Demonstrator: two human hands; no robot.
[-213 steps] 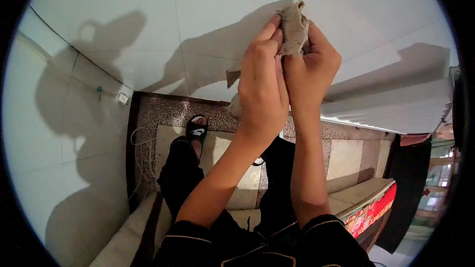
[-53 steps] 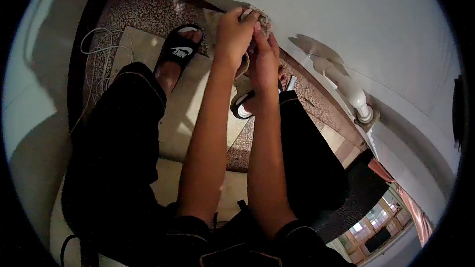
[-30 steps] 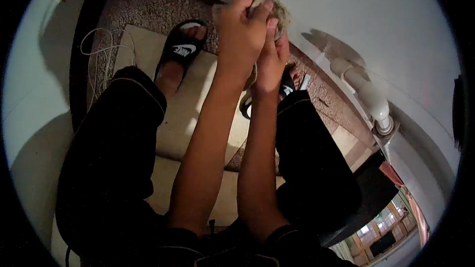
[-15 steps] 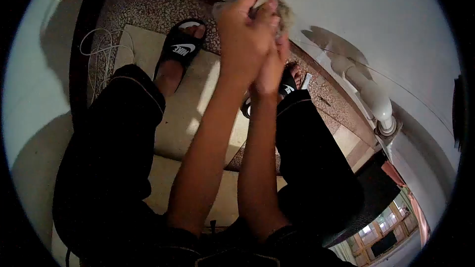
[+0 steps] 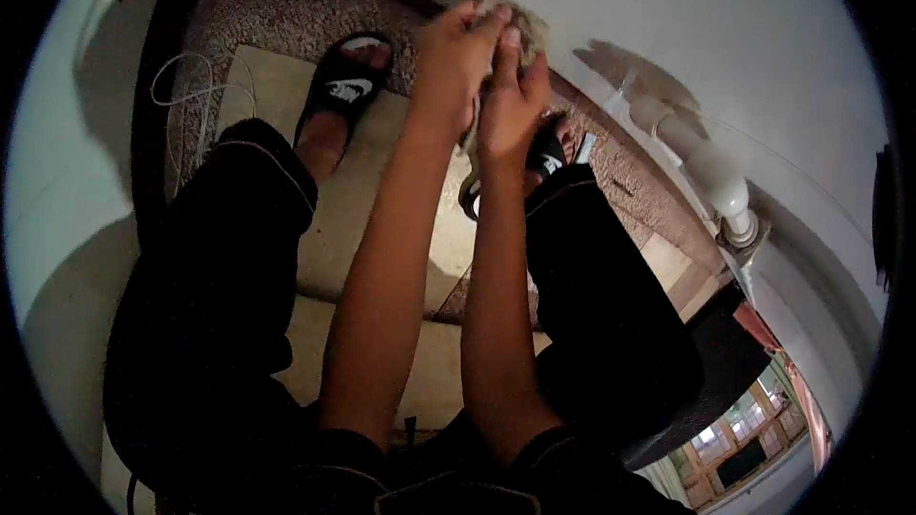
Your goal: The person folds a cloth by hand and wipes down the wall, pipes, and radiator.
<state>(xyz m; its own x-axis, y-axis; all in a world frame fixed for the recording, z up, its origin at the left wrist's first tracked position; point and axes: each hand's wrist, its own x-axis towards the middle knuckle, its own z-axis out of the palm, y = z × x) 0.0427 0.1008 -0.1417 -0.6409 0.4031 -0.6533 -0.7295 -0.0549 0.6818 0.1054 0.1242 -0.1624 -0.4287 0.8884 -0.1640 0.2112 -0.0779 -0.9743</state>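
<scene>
A crumpled, pale brownish cloth-like thing (image 5: 527, 30) is up in front of the wall, near the top centre. My left hand (image 5: 450, 62) grips it from the left, fingers bent over its near side. Close beside it, my right hand (image 5: 513, 100) holds the same thing from below and right, thumb and fingers pressed on it. Part of it hangs down between my wrists. My palms hide much of it, and blur makes its exact kind unclear.
Below are black sandals (image 5: 351, 86) on my feet, pale floor tiles (image 5: 367, 200) and a speckled floor strip. A white cable (image 5: 205, 86) lies at the left. White pipe (image 5: 730, 195) runs along the wall at right. A window (image 5: 744, 434) shows at lower right.
My hands have moved slightly down and apart, with the cloth-like thing still in them. More of it now shows between my wrists.
</scene>
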